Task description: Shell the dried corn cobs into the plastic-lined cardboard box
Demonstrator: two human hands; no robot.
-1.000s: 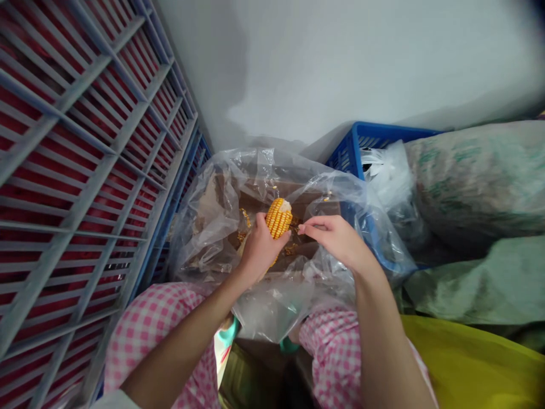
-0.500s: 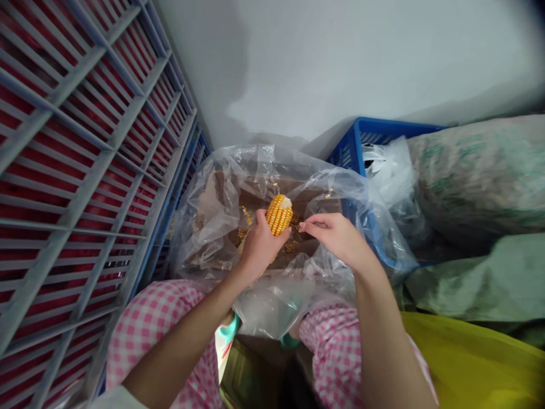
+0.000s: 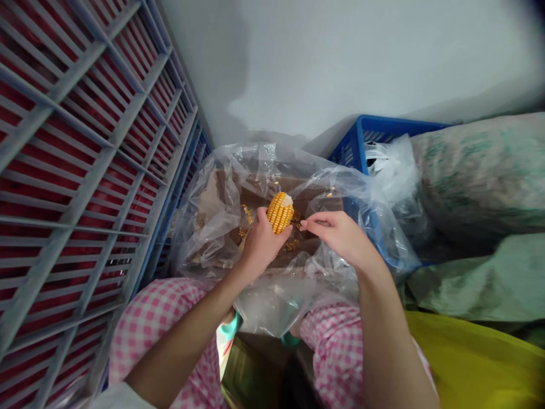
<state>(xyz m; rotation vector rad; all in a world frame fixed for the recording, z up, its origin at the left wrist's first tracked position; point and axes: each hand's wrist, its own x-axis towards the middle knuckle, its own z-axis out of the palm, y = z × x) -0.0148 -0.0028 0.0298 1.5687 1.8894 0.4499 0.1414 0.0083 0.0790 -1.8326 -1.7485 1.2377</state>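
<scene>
My left hand [image 3: 263,241] is wrapped round an ear of corn [image 3: 280,213] with rows of yellow kernels. Its upper end shows a pale patch without kernels. Just to the right of the corn, my right hand [image 3: 336,230] has thumb and forefinger pinched together, apart from the ear; what they hold, if anything, is too small to make out. Both hands are over a cardboard box [image 3: 298,200] lined with a clear plastic bag [image 3: 215,238]. Loose corn kernels [image 3: 247,215] lie inside, partly hidden by my hands.
Stacked plastic crates [image 3: 114,150] with red contents rise close on the left. On the right stand a blue crate [image 3: 361,147], a white plastic bag [image 3: 394,170], and a big stuffed sack [image 3: 489,176]. Yellow material [image 3: 472,363] lies at lower right. A white wall [image 3: 340,62] stands behind.
The view has shifted very slightly. My left hand still grips the corn, and my right hand stays pinched beside it, its fingers turned a little.
</scene>
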